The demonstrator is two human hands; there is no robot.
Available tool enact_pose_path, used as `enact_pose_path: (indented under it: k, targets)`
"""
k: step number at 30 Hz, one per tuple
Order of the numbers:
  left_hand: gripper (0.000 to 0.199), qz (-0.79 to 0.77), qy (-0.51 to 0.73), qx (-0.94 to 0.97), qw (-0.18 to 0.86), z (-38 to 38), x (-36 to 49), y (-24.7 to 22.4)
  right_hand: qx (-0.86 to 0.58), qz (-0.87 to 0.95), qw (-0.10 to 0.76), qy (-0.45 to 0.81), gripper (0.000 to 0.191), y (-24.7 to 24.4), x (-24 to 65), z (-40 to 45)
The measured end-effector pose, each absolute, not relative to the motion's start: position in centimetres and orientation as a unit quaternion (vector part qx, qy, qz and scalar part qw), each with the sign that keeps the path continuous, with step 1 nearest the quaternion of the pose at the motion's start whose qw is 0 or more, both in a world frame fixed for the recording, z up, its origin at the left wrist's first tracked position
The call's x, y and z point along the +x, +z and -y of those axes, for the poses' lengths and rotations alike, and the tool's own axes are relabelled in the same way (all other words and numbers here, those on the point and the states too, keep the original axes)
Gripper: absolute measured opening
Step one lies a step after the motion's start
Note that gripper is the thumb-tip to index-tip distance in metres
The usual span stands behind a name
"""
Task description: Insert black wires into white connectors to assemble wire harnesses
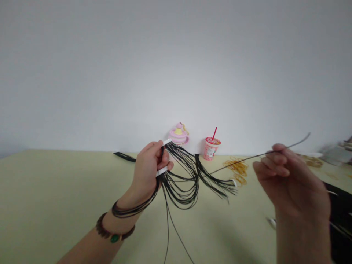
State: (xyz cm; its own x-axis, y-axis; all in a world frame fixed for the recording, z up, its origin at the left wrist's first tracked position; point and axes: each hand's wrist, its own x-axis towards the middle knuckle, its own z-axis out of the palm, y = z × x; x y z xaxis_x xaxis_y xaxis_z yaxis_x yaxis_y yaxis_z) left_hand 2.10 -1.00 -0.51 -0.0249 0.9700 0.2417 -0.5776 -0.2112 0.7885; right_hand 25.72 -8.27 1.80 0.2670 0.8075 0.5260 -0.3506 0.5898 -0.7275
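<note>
Head: left grip [147, 172] closed on cords [197, 179]

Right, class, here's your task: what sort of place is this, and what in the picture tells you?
Probably a craft or handwork table: the left hand grips a bundle of thin black cords, loose yellow rubber bands lie on the pale green tabletop, and the right hand holds a thin wire.

Thin black cords [196, 179] hang looped; a slender grey rod [236, 164] slants nearby.
</note>
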Motion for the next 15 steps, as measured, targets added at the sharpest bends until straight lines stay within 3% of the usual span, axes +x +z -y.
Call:
enact_pose_path:
  k: [4, 8, 11, 15]
  targets:
    - [0.023, -0.264, 0.657, 0.392, 0.587, 1.1, 2.4, -1.0, -0.290, 0.528, 0.735, 0.313, 0.010, 0.7, 23.0, 7.0]
    - [0.022, -0.261, 0.633, 0.405, 0.606, 1.0, 3.0, -1.8, -0.378, 0.637, 0.598, 0.304, 0.017, -1.4, 19.1, 6.2]
    - [0.024, -0.274, 0.610, 0.409, 0.621, 0.8, 3.4, -2.0, -0.428, 0.704, 0.522, 0.223, 0.015, -3.0, 16.6, 5.8]
    - [0.028, -0.307, 0.591, 0.417, 0.619, 1.0, 3.5, -1.8, -0.420, 0.748, 0.491, 0.149, 0.022, -4.1, 15.4, 5.4]
